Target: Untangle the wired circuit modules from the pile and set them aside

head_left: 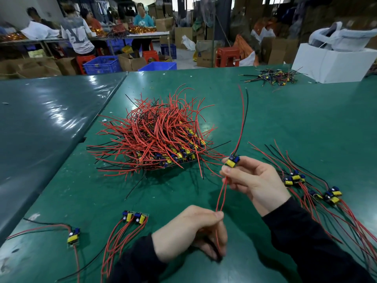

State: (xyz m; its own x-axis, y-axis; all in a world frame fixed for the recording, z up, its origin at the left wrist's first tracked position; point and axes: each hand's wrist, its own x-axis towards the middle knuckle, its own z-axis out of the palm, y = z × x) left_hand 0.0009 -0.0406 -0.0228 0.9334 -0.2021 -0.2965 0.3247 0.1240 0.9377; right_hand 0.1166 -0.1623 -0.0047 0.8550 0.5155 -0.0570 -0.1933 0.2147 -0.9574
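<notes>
1. The green table [285,123] fills your view — one wide mat under everything you're handling.
2. Centre stage, the pile [155,137]: a dense tangle of red and black leads with yellow-and-blue modules showing along its near right edge, resting on the mat just beyond your hands.
3. To your right, the set-aside group [314,188] lies flat on the mat, several modules with red and black wires fanning toward the near right corner.
4. Your left hand [189,231] sits low and near, fingers curled, thumb and forefinger pinching two red leads [221,196] that run up to the other hand.
5. Your right hand [255,180] is raised above the mat, thumb and fingertips gripping one module [232,161] — yellow block, blue part on top — just right of the pile's edge.
6. From that module a red wire and a black wire [243,111] rise in the air, curving toward the far side.
7. Near left, a pair of joined modules [135,217] rests on the mat, red leads trailing toward you.
8. Further left, a single module [73,237] lies apart from the pair, wires sprawled both ways.
</notes>
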